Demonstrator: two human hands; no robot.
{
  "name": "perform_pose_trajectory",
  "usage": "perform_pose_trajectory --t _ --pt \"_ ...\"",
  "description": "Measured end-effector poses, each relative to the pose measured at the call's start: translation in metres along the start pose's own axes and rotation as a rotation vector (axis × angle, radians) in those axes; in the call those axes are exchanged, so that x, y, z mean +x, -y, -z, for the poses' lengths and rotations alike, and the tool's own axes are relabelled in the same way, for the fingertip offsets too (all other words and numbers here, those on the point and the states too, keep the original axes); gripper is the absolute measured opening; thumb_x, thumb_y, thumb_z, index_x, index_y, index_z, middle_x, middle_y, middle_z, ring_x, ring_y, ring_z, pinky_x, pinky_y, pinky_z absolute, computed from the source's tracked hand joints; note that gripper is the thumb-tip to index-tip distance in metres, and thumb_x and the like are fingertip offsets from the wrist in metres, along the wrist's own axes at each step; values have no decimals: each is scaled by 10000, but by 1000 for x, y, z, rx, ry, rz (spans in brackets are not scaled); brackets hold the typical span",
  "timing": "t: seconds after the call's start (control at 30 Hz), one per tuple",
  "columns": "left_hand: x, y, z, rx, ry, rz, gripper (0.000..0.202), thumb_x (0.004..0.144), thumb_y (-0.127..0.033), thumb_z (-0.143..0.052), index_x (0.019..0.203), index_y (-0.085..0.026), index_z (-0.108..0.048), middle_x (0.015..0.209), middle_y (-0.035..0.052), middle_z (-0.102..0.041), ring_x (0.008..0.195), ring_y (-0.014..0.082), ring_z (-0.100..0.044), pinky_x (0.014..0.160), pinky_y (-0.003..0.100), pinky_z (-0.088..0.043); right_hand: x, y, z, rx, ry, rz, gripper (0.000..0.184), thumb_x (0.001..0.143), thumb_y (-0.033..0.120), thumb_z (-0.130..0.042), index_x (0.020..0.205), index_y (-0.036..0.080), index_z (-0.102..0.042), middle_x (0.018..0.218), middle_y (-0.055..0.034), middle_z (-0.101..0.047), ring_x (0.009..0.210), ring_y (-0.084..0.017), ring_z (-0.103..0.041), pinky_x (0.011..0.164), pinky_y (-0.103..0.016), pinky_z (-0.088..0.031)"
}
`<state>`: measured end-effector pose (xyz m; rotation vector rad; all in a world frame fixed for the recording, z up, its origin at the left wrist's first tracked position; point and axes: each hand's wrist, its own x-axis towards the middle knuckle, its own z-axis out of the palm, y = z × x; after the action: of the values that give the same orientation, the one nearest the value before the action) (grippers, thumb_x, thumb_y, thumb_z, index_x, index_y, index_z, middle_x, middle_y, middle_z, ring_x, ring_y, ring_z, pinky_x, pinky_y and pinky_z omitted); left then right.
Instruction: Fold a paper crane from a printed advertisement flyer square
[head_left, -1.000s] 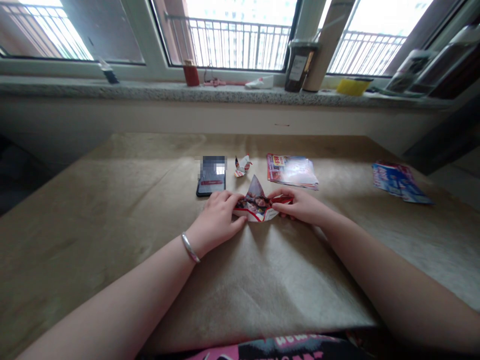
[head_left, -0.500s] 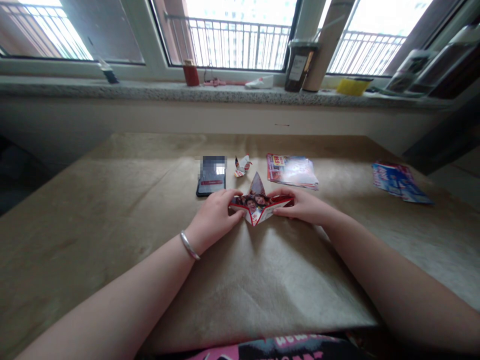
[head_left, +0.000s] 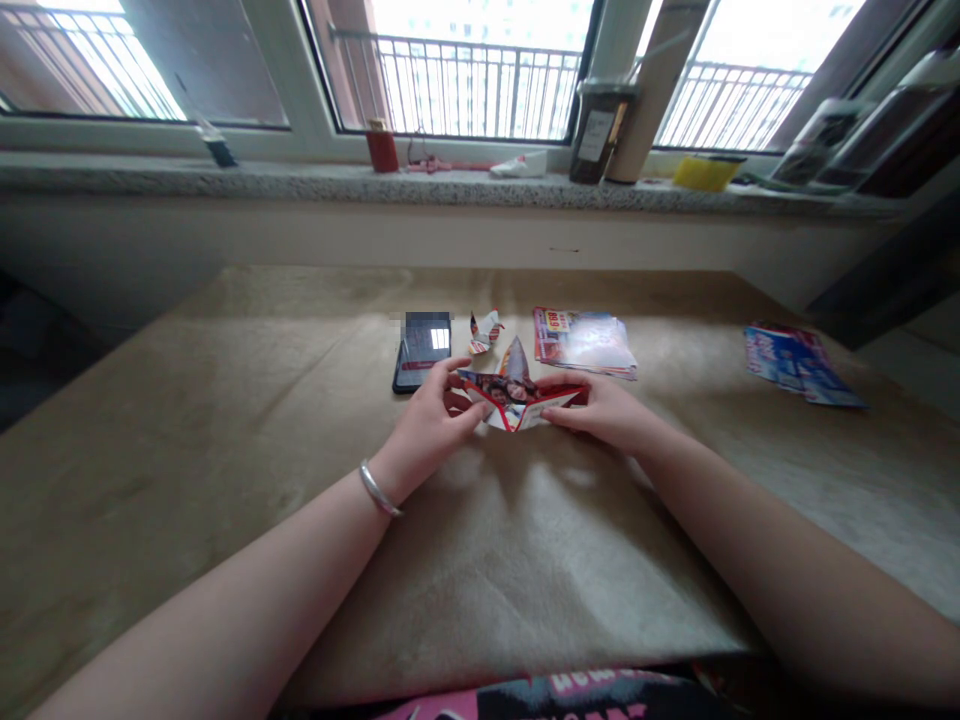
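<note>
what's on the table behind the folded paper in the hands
Behind the folded paper: a small paper figure, a phone to its left, a flyer stack to its right. The spot under the paper is covered.

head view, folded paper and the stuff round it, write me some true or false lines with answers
1. The left hand and right hand grip the folded paper at opposite ends. True.
2. The phone lies to the right of the folded paper. False: it lies to the left, just beyond the left hand.
3. A silver bracelet sits on the left wrist. True.
4. The stack of flyers rests on the windowsill. False: it lies on the table, beyond the right hand.
5. A small folded piece lies between the phone and the stack of flyers. True.
</note>
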<state>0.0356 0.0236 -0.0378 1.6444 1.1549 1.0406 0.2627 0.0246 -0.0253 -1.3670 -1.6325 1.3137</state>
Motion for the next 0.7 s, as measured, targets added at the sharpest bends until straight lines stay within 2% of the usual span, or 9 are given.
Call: perform_pose_trajectory --t 0.13,0.23,0.33,0.5,0.57,0.7 --pt "2 -2 0 -56 45 -9 399 764 -324 -637 1099 -149 -508 982 70 -622 819 174 -632 718 317 -542 -1 2 -2 -26 -27 -24 438 684 308 -693 1083 147 -608 733 -16 -662 543 -97 -551 494 -219 -434" --pt "0 -4 -1 -68 55 -8 413 758 -327 -646 1103 -143 -513 1013 83 -616 814 166 -628 712 305 -537 -1 0 -5 -31 -24 -8 440 707 332 -676 1101 159 -583 760 -22 -660 517 -88 -523 478 -217 -427" --pt "-1 -3 -3 -83 57 10 476 752 -328 -654 1159 -150 -485 1022 87 -611 803 158 -629 707 297 -539 -1 -3 -9 -26 -31 34 405 718 325 -666 1079 172 -561 890 -49 -680 586 -107 -575 552 -241 -482" --pt "-1 2 -5 -119 21 -14 518 728 -305 -668 1185 -161 -471 1052 86 -595 806 152 -626 753 312 -538 -2 -4 -14 0 -34 129 396 708 259 -659 1078 182 -544 1063 -72 -661 858 -169 -637 781 -300 -515" --pt "-1 2 -6 -142 9 -24 515 726 -295 -669 1182 -164 -470 1073 88 -587 794 141 -619 756 308 -534 -3 -3 -15 41 -31 113 433 702 250 -658 1110 185 -530 1055 -68 -660 814 -156 -634 736 -286 -519" --pt "-2 2 -5 -194 15 -42 515 725 -303 -690 1170 -178 -463 1099 84 -580 821 147 -620 772 308 -530 -3 0 -15 177 -73 28 441 700 265 -658 1117 194 -533 934 -35 -668 623 -106 -583 545 -231 -491"
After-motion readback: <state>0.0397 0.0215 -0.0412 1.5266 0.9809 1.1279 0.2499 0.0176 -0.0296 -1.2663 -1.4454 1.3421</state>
